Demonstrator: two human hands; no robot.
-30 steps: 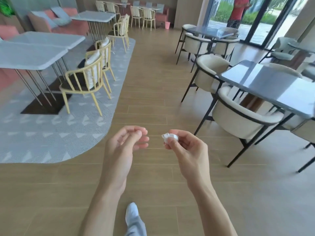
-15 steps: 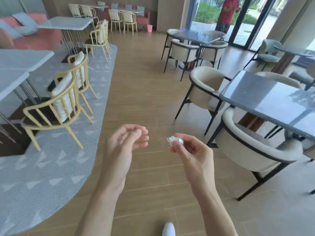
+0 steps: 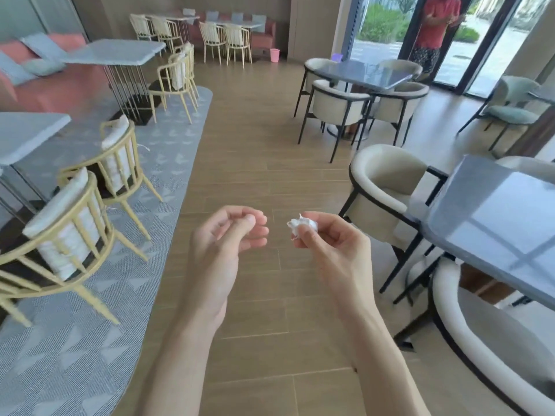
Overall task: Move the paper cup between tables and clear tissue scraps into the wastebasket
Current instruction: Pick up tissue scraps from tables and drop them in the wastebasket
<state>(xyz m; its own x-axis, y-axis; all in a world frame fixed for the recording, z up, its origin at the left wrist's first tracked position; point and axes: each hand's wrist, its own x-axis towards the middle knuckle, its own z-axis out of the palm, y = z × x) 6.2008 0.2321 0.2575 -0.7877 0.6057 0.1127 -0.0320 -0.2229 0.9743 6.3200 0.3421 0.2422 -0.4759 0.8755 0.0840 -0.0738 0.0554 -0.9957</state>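
Tissue scrap: I see it crumpled into a small white wad with no clear long axis, one torn corner poking up and to the left. It sits above the wood floor, pinched between my right hand's thumb and curled fingertips. My left hand hovers beside it, fingers loosely curled, holding nothing.

A café or lounge dining area: several tables, a glossy grey tabletop ringed by cream armchairs, yellow wooden chairs on a patterned grey rug, coral sofa seating, glass doors onto greenery.
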